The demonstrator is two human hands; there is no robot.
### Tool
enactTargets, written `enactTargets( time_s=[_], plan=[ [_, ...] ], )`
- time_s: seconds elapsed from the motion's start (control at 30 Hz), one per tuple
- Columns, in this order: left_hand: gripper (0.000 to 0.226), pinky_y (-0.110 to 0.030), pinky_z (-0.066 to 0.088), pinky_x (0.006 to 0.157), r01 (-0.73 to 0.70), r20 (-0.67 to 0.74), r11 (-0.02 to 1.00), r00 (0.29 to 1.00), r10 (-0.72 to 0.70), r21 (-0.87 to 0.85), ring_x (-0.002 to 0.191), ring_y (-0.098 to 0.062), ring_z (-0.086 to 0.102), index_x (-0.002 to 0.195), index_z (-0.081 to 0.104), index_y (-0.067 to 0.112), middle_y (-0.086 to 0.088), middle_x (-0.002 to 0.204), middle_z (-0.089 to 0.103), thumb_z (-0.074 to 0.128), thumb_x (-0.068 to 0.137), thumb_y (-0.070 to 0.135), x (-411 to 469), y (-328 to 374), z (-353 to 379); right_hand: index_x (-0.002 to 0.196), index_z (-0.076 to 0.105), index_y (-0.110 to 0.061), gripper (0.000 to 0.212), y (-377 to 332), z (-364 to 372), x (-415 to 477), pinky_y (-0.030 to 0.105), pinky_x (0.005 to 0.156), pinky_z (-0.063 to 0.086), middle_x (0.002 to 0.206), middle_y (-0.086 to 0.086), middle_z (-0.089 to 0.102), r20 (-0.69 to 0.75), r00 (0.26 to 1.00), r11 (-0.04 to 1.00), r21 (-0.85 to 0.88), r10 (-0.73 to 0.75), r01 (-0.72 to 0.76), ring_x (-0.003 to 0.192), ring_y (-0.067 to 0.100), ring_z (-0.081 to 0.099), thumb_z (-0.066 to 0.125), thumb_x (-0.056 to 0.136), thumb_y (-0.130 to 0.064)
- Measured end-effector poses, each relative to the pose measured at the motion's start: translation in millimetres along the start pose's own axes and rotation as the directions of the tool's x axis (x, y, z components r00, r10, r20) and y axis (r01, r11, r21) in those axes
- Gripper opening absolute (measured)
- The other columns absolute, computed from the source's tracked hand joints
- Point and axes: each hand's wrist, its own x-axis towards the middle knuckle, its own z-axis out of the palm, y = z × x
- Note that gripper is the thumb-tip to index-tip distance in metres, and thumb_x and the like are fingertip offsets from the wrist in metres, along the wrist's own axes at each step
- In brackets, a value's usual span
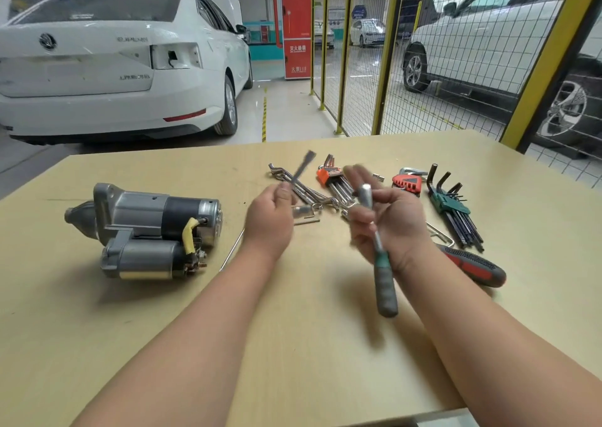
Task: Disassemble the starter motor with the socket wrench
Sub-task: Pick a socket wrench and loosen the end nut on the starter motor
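While both hands hang above the worktop (97, 345), the starter motor (146, 231) lies untouched on its side, well to the left of them, nose cone pointing left and the smaller solenoid barrel lying in front of the main body with a yellow-sleeved lead bridging the two. From the head view, the right hand (387, 228) is wrapped around the shaft of the socket wrench (379, 247), a driver-style tool with a chrome socket end pointing up and a grey-green grip hanging down below the palm; its fingers are blurred, so how firm the hold is I cannot tell. The left hand (270, 221) is pinched shut on a thin metal piece (301, 169) that sticks up and away, too smeared to name. Beyond the hands and to the right of the motor sit loose spanners (309, 195), an orange hex key set (332, 179), a green hex key set (452, 208) and a red-and-black handle (472, 265). I would judge the motor heavy and rigid, cast metal with smooth round barrels that will roll or skid if only the wrench pushes on it, so the free hand ought to clamp the black and silver main body, clear of the copper terminals and the yellow lead, which look like the delicate parts. The wrench wants gripping on its ribbed handle for torque.
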Motion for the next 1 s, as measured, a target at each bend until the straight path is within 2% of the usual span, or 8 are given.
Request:
enactTargets(
  time_s=[0.07,0.17,0.3,0.4,0.5,0.6,0.77,1.0],
  plan=[
    [0.035,-0.031,0.041,0.057,0.007,0.050,1.000,0.999,-0.008,0.030,0.067,-0.020,0.063,0.070,0.051,0.021,-0.003,0.067,0.062,0.037,0.099,0.034,6,-5,-18,0.114,0.058,-0.015,0.050,-12,-4,-3,0.011,0.032,0.028,0.099,-0.001,0.074,0.014,0.999,0.998,0.029,-0.048,0.048,0.033,0.011,0.039,0.039,0.069,-0.006],
    [0.035,-0.025,0.036,0.048,-0.021,0.221,0.997,0.975,0.005,0.071,0.057,-0.016,0.062,0.068,0.055,0.020,0.006,0.051,0.053,0.043,0.097,0.035,3,-6,-25,0.117,0.057,-0.015,0.052,-10,-6,-3,0.012,0.032,0.029,0.105,-0.002,0.073,0.006,1.000,0.999,-0.051,-0.015,0.015,0.034,0.011,0.039,0.039,0.069,-0.006],
    [0.037,-0.026,0.034,0.050,-0.059,0.329,0.996,0.944,0.033,0.072,0.060,-0.034,0.058,0.064,0.059,0.016,0.004,0.052,0.048,0.049,0.095,0.033,-2,-2,-16,0.113,0.061,-0.014,0.050,-3,-5,0,0.013,0.033,0.029,0.108,-0.002,0.072,0.019,1.000,0.997,-0.082,0.016,-0.015,0.034,0.012,0.039,0.039,0.069,-0.005],
    [0.037,-0.025,0.034,0.050,-0.082,0.361,0.994,0.931,0.053,0.067,0.051,-0.018,0.048,0.062,0.059,0.016,0.009,0.050,0.047,0.050,0.095,0.032,-4,1,-17,0.114,0.060,-0.014,0.051,-7,-7,0,0.013,0.033,0.028,0.107,-0.003,0.073,0.013,1.000,0.996,-0.092,0.008,-0.007,0.035,0.012,0.039,0.039,0.069,-0.005],
    [0.039,-0.024,0.033,0.049,-0.066,0.385,0.996,0.922,0.038,0.058,0.050,-0.013,0.046,0.061,0.058,0.016,0.010,0.044,0.044,0.049,0.095,0.033,-6,3,-16,0.115,0.059,-0.014,0.051,-9,-8,-1,0.013,0.033,0.029,0.104,-0.003,0.073,0.021,1.000,0.997,-0.083,0.010,-0.008,0.034,0.012,0.039,0.039,0.069,-0.004],
    [0.041,-0.024,0.032,0.049,-0.025,0.389,0.999,0.921,0.013,0.027,0.048,-0.014,0.043,0.058,0.057,0.018,0.008,0.043,0.045,0.048,0.095,0.034,-6,4,-17,0.112,0.062,-0.013,0.049,-8,-8,-1,0.013,0.032,0.028,0.102,-0.002,0.073,0.034,0.999,0.997,-0.078,0.023,-0.020,0.034,0.012,0.039,0.039,0.069,-0.004],
    [0.042,-0.025,0.030,0.048,0.058,0.418,0.997,0.908,-0.035,-0.042,0.045,-0.015,0.037,0.054,0.058,0.022,-0.014,0.056,0.052,0.049,0.087,0.047,-6,6,-17,0.094,0.077,-0.012,0.046,-6,-6,-2,0.013,0.033,0.029,0.101,-0.001,0.073,0.068,0.996,0.996,-0.072,0.051,-0.046,0.033,0.013,0.039,0.040,0.068,-0.005],
    [0.044,-0.026,0.027,0.048,0.131,0.441,0.984,0.895,-0.066,-0.118,0.058,-0.024,0.039,0.052,0.058,0.021,-0.006,0.052,0.047,0.052,0.089,0.042,-5,8,-18,0.107,0.066,-0.014,0.049,-9,-6,-4,0.012,0.034,0.027,0.097,-0.001,0.074,0.068,0.997,0.996,-0.090,0.033,-0.026,0.032,0.013,0.037,0.039,0.067,-0.005]
  ],
)
